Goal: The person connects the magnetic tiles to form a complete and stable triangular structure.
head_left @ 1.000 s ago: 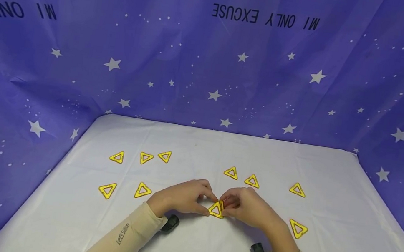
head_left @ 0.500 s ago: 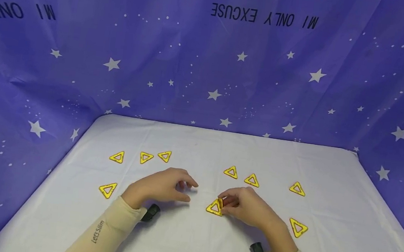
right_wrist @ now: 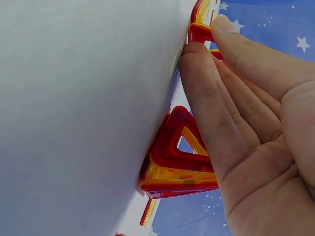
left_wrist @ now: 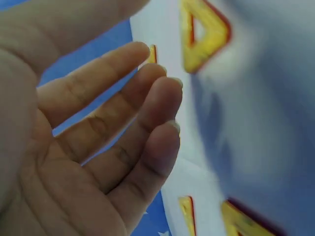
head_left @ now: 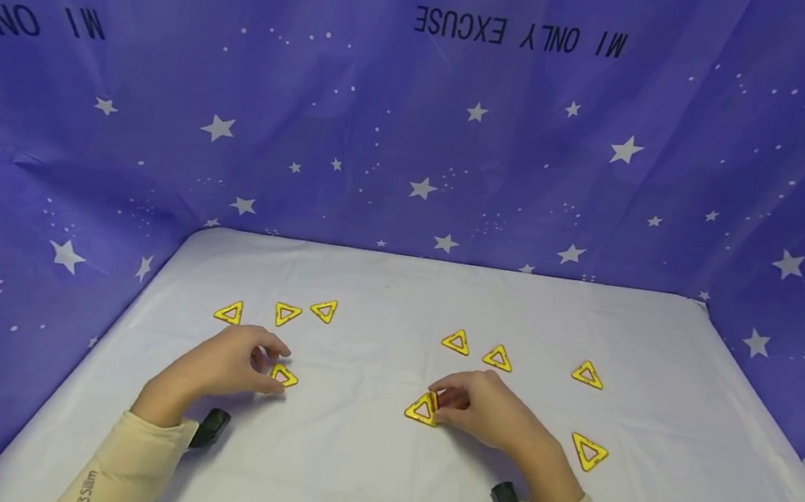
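My left hand (head_left: 238, 361) is held low over the left side of the table, fingers loosely bent and parted from the thumb. Between thumb and fingers, in the head view, lies a yellow triangular magnetic tile (head_left: 284, 375); the same tile (left_wrist: 204, 37) is beyond the fingertips in the left wrist view. With thumb and fingertips, my right hand (head_left: 484, 412) pinches a triangular tile (right_wrist: 199, 32) near the table's middle. A yellow tile face (head_left: 419, 410) shows just left of those fingers, with a second piece standing against it, partly hidden. Lower in the right wrist view is a red-edged tile (right_wrist: 172, 160).
Three tiles (head_left: 287, 314) lie at the back left. Two tiles (head_left: 498, 358) sit behind my right hand, and two more (head_left: 589, 452) farther right. A white cloth (head_left: 344, 478) covers the table; a purple star-printed curtain (head_left: 359, 112) hangs behind and at the sides.
My left hand has let go of the tiles in the middle and moved left to a lying tile. The right hand keeps its pinch, the tiles shifting slightly left in view.
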{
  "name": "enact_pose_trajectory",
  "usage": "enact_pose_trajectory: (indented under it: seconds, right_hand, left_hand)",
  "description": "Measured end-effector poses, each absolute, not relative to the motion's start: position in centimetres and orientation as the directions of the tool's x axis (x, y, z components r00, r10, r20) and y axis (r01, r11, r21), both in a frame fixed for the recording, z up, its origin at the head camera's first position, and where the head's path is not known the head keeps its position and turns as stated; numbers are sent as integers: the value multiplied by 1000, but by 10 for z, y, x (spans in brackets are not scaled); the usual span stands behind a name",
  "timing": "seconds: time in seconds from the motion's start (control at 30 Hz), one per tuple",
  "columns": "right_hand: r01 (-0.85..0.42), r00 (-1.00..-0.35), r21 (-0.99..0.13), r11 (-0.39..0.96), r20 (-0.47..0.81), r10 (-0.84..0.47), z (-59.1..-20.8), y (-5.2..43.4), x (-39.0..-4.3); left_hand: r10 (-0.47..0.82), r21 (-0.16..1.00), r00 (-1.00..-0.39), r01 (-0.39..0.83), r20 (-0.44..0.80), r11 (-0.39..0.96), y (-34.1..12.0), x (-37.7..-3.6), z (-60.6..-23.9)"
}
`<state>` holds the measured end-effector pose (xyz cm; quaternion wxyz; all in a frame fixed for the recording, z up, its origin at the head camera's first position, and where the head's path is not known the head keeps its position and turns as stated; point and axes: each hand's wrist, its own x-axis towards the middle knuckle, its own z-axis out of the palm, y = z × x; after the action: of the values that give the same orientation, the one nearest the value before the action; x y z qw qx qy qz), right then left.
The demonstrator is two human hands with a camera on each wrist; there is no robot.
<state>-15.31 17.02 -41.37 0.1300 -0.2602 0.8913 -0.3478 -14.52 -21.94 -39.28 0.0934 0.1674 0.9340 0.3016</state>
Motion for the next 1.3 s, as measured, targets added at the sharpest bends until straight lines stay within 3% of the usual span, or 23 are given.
enact_pose_trajectory:
  seconds: [0.5,1.13,1.3]
  right_hand:
    - [-362,-835,-689,627,-59,-547,-415,171,-153]
    - [-361,-834,-698,618,-54,-549,-416,170,-154]
    - [-369,-831,-705,606,-42,-554,-416,171,-154]
  left_hand:
    - [252,569,-964,161,-85,806,-225,-140,-403]
    - [297,519,-951,212,-85,828,-223,-141,-414]
    - [300,525,-954,244,-23,816,-223,-143,-412]
